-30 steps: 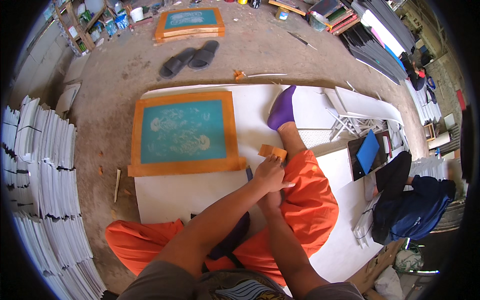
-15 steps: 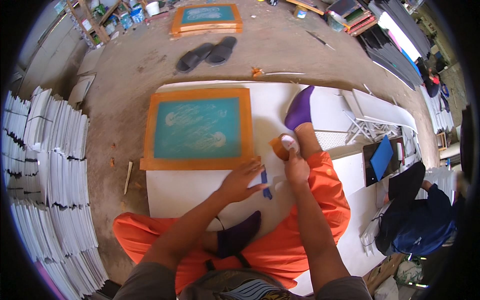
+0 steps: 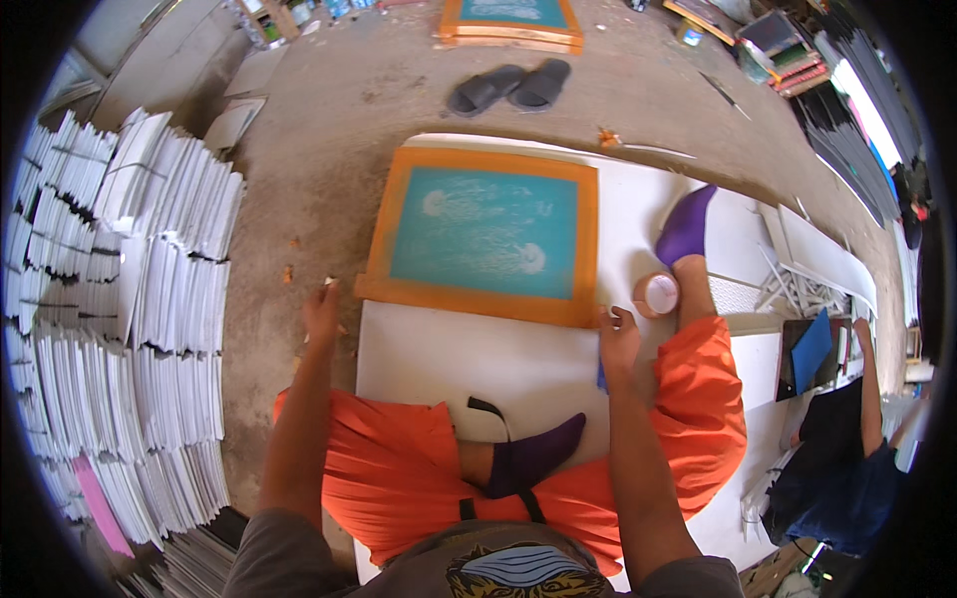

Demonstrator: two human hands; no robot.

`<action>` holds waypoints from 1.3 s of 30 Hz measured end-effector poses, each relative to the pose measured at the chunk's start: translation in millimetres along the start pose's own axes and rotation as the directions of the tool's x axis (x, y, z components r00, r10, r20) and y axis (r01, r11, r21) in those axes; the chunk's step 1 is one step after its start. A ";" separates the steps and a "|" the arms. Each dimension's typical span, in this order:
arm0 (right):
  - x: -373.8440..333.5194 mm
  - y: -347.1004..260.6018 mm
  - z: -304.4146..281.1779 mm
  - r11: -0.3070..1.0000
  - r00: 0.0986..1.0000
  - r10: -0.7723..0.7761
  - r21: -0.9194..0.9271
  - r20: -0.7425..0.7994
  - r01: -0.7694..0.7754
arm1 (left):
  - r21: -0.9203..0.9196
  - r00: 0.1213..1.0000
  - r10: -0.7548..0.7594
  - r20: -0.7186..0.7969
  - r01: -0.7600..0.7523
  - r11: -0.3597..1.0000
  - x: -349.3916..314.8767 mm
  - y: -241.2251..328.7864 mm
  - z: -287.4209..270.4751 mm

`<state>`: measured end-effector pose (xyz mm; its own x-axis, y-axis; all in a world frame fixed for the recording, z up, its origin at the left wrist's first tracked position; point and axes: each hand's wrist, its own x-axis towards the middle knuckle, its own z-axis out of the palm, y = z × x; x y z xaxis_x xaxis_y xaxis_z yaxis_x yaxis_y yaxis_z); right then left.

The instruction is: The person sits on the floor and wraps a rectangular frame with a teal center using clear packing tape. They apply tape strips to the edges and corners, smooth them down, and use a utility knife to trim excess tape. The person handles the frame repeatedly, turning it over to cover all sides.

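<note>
A screen-printing frame [image 3: 588, 239] with orange-brown borders and a teal mesh with pale marks lies on a white board [image 3: 469, 354]. My left hand [image 3: 321, 311] is off its lower left corner, fingers pinched on something small I cannot make out. At the lower right corner, my right hand [image 3: 620, 341] has its fingers curled in; what they hold, if anything, is hidden. Partly behind that hand, a blue cutter-like tool [image 3: 601, 377] rests on the board. A roll of brown tape [image 3: 658, 295] sits beside my right shin, apart from both hands.
My orange-trousered legs [image 3: 399, 468] flank the board's near part. Tall stacks of white sheets [image 3: 150, 289] stand at left. Black slippers [image 3: 513, 88] and another frame [image 3: 513, 38] are beyond the board. A co-worker [image 3: 837, 468] sits at right near a blue sheet [image 3: 811, 351].
The tape roll has left my right hand and sits by my shin. My left hand has moved left, past the frame's corner; my right hand has come to its lower right corner. The view has shifted.
</note>
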<state>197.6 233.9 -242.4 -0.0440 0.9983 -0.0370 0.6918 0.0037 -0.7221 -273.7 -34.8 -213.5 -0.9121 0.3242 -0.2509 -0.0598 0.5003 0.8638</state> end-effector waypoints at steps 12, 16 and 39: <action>26.3 41.3 32.5 0.944 0.949 0.286 0.132 0.130 -0.303 | -0.067 0.980 -0.161 0.117 0.169 0.983 35.4 -46.4 44.8; 14.0 -1.3 13.3 0.857 0.869 0.438 0.186 0.232 -0.481 | -0.161 0.943 -0.263 0.205 0.298 0.941 15.1 -12.9 43.7; -3.6 -39.5 21.3 0.870 0.886 0.462 -0.176 -0.035 -0.461 | -0.134 0.987 -0.119 0.111 0.133 0.982 22.1 -25.1 60.0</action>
<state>155.1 229.0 -228.5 0.3058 0.8884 -0.3424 0.7492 -0.4465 -0.4893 -268.0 8.0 -266.9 -0.8478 0.3497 -0.3987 -0.2345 0.4271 0.8733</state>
